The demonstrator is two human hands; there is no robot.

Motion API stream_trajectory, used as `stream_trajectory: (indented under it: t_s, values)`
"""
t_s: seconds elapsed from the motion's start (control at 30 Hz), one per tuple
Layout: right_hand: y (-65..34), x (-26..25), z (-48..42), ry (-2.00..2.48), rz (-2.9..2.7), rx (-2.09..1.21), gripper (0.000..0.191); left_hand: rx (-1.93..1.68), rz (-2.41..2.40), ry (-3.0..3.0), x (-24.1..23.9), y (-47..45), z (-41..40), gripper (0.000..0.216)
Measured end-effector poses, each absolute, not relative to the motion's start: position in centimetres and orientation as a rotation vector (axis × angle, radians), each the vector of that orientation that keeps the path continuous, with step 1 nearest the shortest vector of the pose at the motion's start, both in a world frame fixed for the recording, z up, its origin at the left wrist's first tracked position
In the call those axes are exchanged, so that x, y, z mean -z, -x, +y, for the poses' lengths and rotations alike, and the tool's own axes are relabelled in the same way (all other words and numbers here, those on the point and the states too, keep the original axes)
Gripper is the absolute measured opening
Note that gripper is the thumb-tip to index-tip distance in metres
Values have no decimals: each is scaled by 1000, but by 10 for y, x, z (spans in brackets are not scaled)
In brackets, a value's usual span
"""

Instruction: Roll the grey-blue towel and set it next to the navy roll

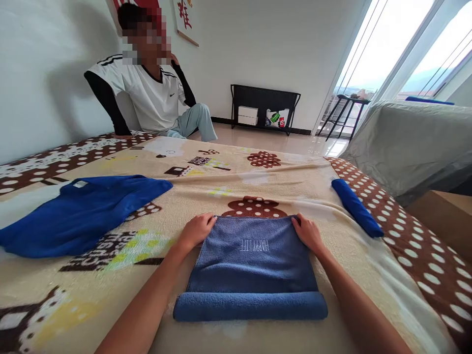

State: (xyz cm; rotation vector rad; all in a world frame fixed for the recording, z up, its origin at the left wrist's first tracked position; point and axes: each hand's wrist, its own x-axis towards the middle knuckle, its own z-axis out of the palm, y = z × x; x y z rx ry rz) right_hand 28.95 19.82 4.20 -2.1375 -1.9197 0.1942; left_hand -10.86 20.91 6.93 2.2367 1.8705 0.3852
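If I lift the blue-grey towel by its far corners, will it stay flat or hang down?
The towel is soft terry, so it would probably hang limp. Its rolled near edge might unroll. It likely grips the fleecy blanket rather than sliding.

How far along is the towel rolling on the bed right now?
Done: one dark blue rolled towel lies at the right side of the patterned blanket. In hand: the grey-blue terry towel is rolled only at its near edge, with the left hand and right hand gripping its far corners. Left: most of that towel lies flat, and the bright blue cloth on the left lies spread out, unrolled.
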Motion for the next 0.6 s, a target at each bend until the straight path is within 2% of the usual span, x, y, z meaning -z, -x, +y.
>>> stream_trajectory:
  t_s: [0.43, 0.6]
  values:
    - [-290, -36, 202, 2062, -1912, 38, 30, -713, 1812, -2370, -42, 117, 228, 26]
    - [-286, -51, 193, 2008, -1845, 161, 37, -809, 1849, -2327, -57, 121, 222, 28]
